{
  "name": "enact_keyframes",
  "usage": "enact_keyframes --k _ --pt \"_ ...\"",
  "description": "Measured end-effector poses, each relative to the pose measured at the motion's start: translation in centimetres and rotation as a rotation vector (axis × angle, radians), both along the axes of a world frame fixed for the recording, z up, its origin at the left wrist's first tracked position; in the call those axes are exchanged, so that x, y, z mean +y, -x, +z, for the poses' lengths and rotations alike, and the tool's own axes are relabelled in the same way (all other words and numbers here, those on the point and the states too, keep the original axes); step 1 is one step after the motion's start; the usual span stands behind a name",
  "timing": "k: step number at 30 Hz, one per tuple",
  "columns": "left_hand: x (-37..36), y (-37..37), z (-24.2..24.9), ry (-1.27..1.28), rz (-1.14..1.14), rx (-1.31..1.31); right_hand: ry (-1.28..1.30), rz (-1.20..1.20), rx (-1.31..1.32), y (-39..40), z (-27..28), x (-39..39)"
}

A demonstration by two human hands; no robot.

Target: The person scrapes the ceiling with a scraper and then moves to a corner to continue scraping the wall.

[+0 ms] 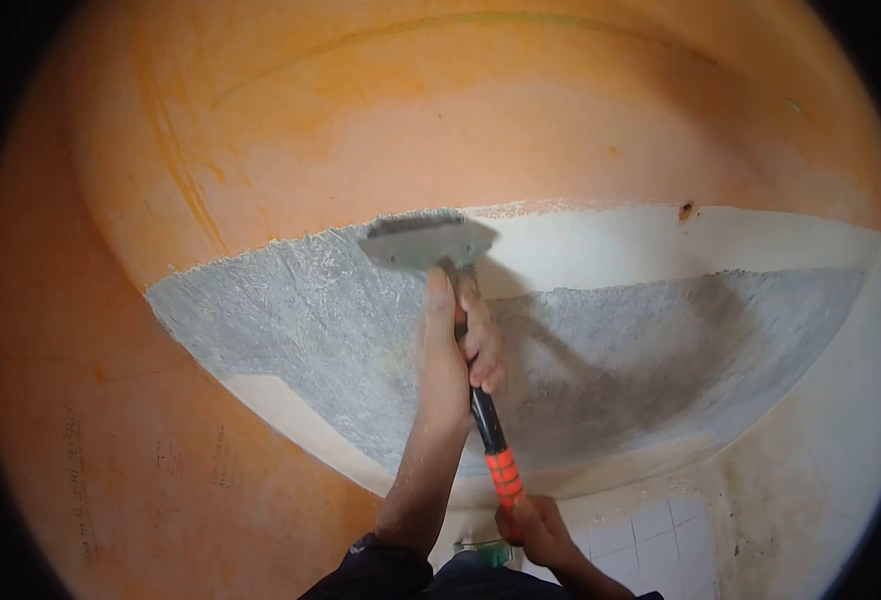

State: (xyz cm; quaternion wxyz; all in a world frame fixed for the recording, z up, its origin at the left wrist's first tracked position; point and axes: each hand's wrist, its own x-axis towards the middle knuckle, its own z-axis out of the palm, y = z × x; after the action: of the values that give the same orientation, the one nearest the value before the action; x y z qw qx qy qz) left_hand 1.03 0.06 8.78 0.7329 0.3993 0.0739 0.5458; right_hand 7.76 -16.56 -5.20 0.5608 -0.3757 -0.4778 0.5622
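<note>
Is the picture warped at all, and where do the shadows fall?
Head view: edges look bowed, fisheye-style, inside black corners. Head view: shadows fall right of the long-handled scraper, over the white band and grey patch. Head view: handwriting at lower left is hard to read.

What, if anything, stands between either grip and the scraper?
Nothing visible: the left grip is wrapped around the scraper just below its head, the right grip around its handle's lower end.
</note>
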Motion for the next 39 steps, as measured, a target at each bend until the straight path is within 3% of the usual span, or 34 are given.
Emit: enact_keyframes --k 31,39 --pt "-0.3 0.4 -0.7 0.051 -0.030 -0.059 0.059 0.027 0.042 0.6 1.3 -1.6" --pt "-0.2 0.4 -0.3 0.040 -0.072 -0.102 0.013 -0.034 -0.048 0.9 2.0 -1.2"
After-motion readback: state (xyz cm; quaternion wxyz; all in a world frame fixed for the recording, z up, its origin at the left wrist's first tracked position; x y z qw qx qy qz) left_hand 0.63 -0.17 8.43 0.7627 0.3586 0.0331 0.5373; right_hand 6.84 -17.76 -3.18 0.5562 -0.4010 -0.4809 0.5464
